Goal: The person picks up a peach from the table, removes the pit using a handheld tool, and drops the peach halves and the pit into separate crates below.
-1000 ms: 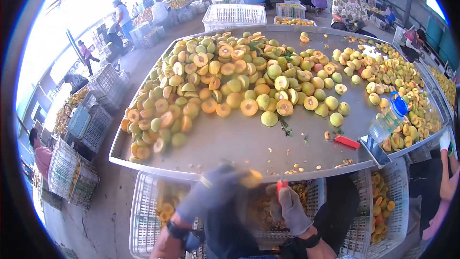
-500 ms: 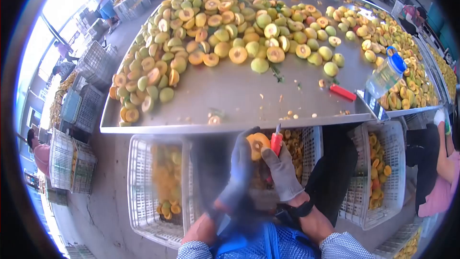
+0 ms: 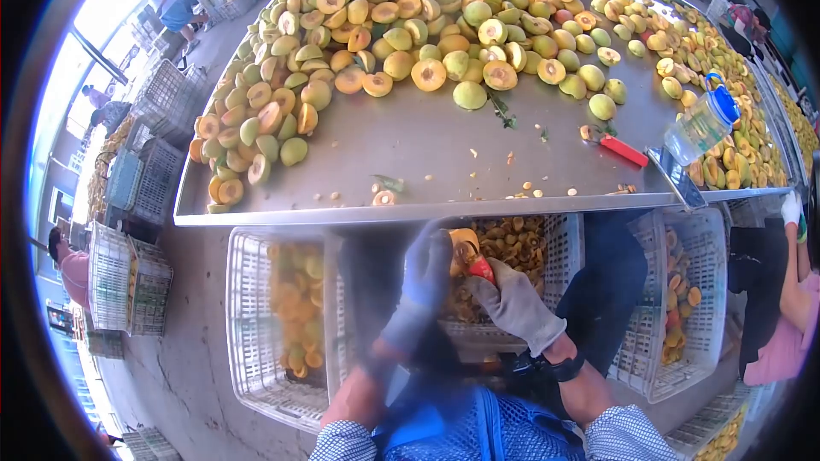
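My left hand (image 3: 426,269), in a grey glove, closes round an orange-fleshed peach half (image 3: 465,245) above a crate. My right hand (image 3: 511,303), gloved too, grips the red handle of a small knife (image 3: 481,270). The knife's working end is against the cut face of the fruit, and its tip is hidden there. Beneath both hands stands a white crate (image 3: 562,265) holding many pitted-looking pieces and scraps (image 3: 521,239). Part of the left fingers is blurred.
A metal table (image 3: 401,158) bears a large heap of halved fruit (image 3: 384,34). On its right lie a second red-handled tool (image 3: 623,151), a phone (image 3: 675,177) and a bottle with a blue lid (image 3: 702,126). Crates (image 3: 248,324) flank my legs; a person in pink (image 3: 790,329) is at right.
The knife, earlier held upright beside the peach half with its blade showing, has tilted left and now meets the cut face. My right hand has turned and lowered slightly.
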